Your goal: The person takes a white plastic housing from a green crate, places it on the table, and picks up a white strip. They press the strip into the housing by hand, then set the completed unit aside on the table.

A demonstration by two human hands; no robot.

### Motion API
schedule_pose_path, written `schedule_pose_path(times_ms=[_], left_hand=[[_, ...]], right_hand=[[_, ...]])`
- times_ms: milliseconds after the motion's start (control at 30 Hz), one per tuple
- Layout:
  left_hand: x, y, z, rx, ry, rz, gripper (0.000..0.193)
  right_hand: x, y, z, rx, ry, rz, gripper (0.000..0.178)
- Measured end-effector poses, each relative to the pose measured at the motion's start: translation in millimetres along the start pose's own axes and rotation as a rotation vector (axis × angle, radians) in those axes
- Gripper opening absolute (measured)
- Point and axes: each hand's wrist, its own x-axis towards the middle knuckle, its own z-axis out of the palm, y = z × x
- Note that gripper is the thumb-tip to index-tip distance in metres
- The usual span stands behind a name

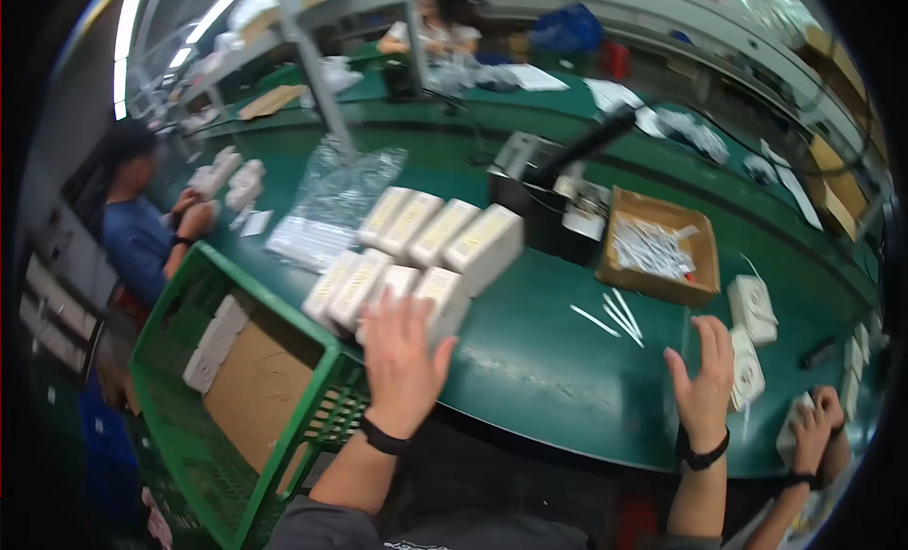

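White blocky units with pale yellow tops (pixel 487 238) stand upright in two rows on the green table. My left hand (pixel 405 361) is spread over the front row, its fingertips at the tops of the nearest units; it grips nothing. To the right, my right hand (pixel 702 384) is raised over the table with thumb and fingers apart and nothing visible in it. Just beside its fingers lie two white units with a round mark, an upper one (pixel 752 309) and a lower one (pixel 745 368), with thin cords. Both wrists wear black bands.
A green plastic crate (pixel 326 389) with cardboard and white pieces stands at lower left. Behind are clear plastic bags (pixel 345 195), a black device with a lever (pixel 539 195) and a cardboard box (pixel 657 283) of white strips. Loose strips (pixel 619 318) lie before it. People work at left and right.
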Motion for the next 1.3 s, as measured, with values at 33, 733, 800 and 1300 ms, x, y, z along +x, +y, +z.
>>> schedule_pose_path(times_ms=[33, 733, 800, 1300], left_hand=[[-3.3, -3.9, 4.1, -0.005, -0.005, 0.028, 0.054], [-62.0, 81.8, 50.9, -0.677, -0.278, 0.822, 0.052], [-61.6, 82.7, 56.8, -0.684, -0.280, 0.877, 0.055], [-15.7, 67.9, 56.9, -0.730, -0.492, 0.569, 0.085]], right_hand=[[6.7, -2.5, 6.0, 0.077, -0.034, -0.005, 0.054], [35.1, 28.6, 91.7, -0.045, -0.320, -0.042, 0.018], [35.0, 30.0, 92.2, -0.030, -0.330, -0.034, 0.015], [32.1, 13.7, 76.4, -0.348, -0.341, -0.253, 0.007]])
